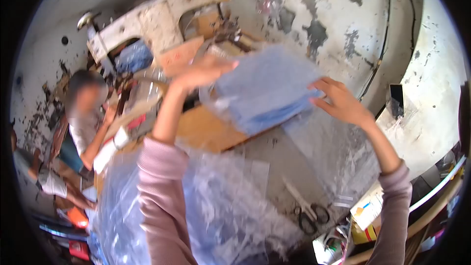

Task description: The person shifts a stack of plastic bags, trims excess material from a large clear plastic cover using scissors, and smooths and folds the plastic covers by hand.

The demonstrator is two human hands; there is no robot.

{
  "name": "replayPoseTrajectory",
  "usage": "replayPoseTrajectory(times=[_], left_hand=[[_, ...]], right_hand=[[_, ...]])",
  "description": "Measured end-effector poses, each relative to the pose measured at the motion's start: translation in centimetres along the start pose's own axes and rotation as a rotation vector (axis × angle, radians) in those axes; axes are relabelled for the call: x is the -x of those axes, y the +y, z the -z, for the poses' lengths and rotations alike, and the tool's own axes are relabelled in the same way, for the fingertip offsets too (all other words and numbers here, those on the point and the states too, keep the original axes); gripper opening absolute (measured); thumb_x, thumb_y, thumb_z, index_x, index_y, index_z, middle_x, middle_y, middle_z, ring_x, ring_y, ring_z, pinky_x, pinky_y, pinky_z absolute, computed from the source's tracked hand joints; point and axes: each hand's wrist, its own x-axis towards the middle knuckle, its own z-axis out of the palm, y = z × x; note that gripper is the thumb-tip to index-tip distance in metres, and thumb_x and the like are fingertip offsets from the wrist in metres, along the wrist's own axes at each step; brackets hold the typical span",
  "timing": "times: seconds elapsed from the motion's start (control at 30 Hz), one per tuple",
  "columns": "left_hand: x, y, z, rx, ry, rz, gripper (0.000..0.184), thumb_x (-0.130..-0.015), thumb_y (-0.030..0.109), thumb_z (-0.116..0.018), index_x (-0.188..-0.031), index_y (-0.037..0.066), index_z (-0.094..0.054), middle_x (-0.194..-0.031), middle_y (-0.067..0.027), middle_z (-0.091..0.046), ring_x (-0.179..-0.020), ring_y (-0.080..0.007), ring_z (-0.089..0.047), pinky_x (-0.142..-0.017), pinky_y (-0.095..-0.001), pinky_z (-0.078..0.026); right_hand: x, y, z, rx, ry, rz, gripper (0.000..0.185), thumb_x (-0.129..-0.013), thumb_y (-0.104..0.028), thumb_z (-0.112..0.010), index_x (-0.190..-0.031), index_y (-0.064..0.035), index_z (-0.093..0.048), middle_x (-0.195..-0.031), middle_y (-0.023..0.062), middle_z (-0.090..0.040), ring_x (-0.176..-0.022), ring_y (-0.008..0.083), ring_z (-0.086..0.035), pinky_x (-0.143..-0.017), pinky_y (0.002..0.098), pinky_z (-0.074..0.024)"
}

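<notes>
A stack of thin blue plastic sheets (270, 81), blurred by motion, lies at the far side of the work table. My left hand (203, 72) reaches to its left edge with the fingers stretched out; its fingertips are smeared. At the stack's right corner, my right hand (343, 100) has its thumb and fingers around the edge. A large heap of clear bluish plastic (221, 211) spreads below my left forearm. Scissors (309, 211) with black handles rest on the table near my right forearm.
A pale sewing-machine-like frame (157, 19) stands behind the stack. Clear plastic sheeting (333, 152) lies at the right, and a wooden board (206, 127) under the stack. Another person (86, 122) sits at the left. A dark phone-like object (396, 99) sits on a ledge.
</notes>
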Motion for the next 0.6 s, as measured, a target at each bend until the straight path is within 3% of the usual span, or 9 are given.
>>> replayPoseTrajectory(times=[0.07, 0.1, 0.17, 0.23, 0.3, 0.37, 0.43, 0.5, 0.6], left_hand=[[4.0, 3.1, 0.1, -0.18, 0.003, -0.164, 0.052, -0.088, 0.047, -0.055, -0.085, -0.005, -0.059, -0.078, -0.014, -0.062, -0.078, -0.0252, -0.059, -0.074, -0.0374, -0.045], [6.7, 5.7, 0.4, -0.358, 0.0, -0.18, 0.051, -0.088, 0.045, -0.053, -0.095, -0.006, -0.059, -0.083, -0.0165, -0.062, -0.08, -0.0288, -0.059, -0.076, -0.0377, -0.046], [13.7, 7.0, -0.8, -0.515, 0.081, -0.475, 0.05, -0.088, 0.038, -0.055, -0.118, -0.002, -0.052, -0.099, -0.0195, -0.06, -0.095, -0.0333, -0.056, -0.084, -0.039, -0.045], [22.4, 9.8, -2.2, -0.604, -0.087, -0.3, 0.065, -0.086, 0.043, -0.057, -0.138, 0.01, -0.037, -0.127, -0.0199, -0.05, -0.118, -0.0328, -0.049, -0.1, -0.0465, -0.037], [30.5, 12.8, -4.3, -0.728, -0.273, -0.012, 0.072, -0.08, 0.046, -0.062, -0.14, 0.018, -0.034, -0.132, -0.0198, -0.045, -0.124, -0.0383, -0.042, -0.102, -0.0592, -0.029], [36.4, 13.4, -6.3, -0.641, -0.409, 0.177, 0.073, -0.076, 0.044, -0.066, -0.139, 0.022, -0.037, -0.139, -0.0184, -0.037, -0.131, -0.0411, -0.031, -0.101, -0.0686, -0.016], [40.2, 12.4, -9.2, -0.507, -0.385, 0.253, 0.07, -0.077, 0.042, -0.065, -0.137, 0.016, -0.039, -0.14, -0.0216, -0.033, -0.132, -0.0429, -0.026, -0.099, -0.0712, -0.014], [43.2, 11.6, -12.6, -0.514, -0.371, 0.323, 0.074, -0.075, 0.045, -0.066, -0.138, 0.018, -0.039, -0.145, -0.0218, -0.025, -0.135, -0.0429, -0.02, -0.099, -0.0716, -0.012], [45.1, 11.0, -16.7, -0.342, -0.092, 0.595, 0.076, -0.073, 0.043, -0.068, -0.139, 0.019, -0.038, -0.15, -0.02, -0.016, -0.139, -0.0394, -0.012, -0.101, -0.071, -0.006]], right_hand=[[5.4, -3.2, 2.5, 0.032, -0.379, 0.148, 0.039, -0.081, -0.022, -0.065, -0.115, -0.0035, -0.055, -0.11, 0.0162, -0.059, -0.102, 0.0336, -0.056, -0.085, 0.0397, -0.0458], [8.0, -4.9, 3.5, -0.007, -0.596, 0.165, 0.043, -0.081, -0.023, -0.066, -0.117, -0.0043, -0.054, -0.112, 0.0159, -0.059, -0.104, 0.0331, -0.055, -0.086, 0.039, -0.0457], [12.7, -8.8, 4.3, -0.179, -0.801, -0.065, 0.048, -0.078, -0.023, -0.068, -0.121, -0.0055, -0.053, -0.113, 0.0153, -0.058, -0.106, 0.0336, -0.054, -0.086, 0.0395, -0.0458], [17.8, -10.6, 2.9, -0.24, -0.62, 0.022, 0.051, -0.076, -0.022, -0.07, -0.121, -0.0049, -0.053, -0.115, 0.0151, -0.057, -0.105, 0.0346, -0.056, -0.087, 0.04, -0.0466], [21.0, -13.0, 2.3, -0.225, -0.606, -0.056, 0.053, -0.075, -0.022, -0.071, -0.121, -0.0032, -0.053, -0.117, 0.0152, -0.056, -0.105, 0.0353, -0.056, -0.087, 0.0407, -0.0469], [22.6, -14.1, 1.1, -0.31, -0.568, -0.084, 0.051, -0.074, -0.02, -0.071, -0.118, 0.0, -0.054, -0.116, 0.0174, -0.057, -0.105, 0.0359, -0.057, -0.087, 0.0396, -0.0465], [23.3, -15.5, -0.1, -0.287, -0.337, -0.179, 0.047, -0.073, -0.016, -0.07, -0.113, 0.0023, -0.057, -0.112, 0.0195, -0.059, -0.103, 0.0366, -0.058, -0.088, 0.0386, -0.0459], [22.8, -16.4, -2.2, -0.342, -0.145, -0.181, 0.041, -0.073, -0.013, -0.068, -0.11, 0.0027, -0.058, -0.11, 0.0198, -0.061, -0.103, 0.0348, -0.059, -0.088, 0.0372, -0.0451], [20.6, -19.5, -5.4, -0.303, -0.018, -0.135, 0.038, -0.074, -0.014, -0.069, -0.109, -0.0009, -0.06, -0.112, 0.0178, -0.06, -0.104, 0.0338, -0.058, -0.088, 0.0371, -0.0453]])
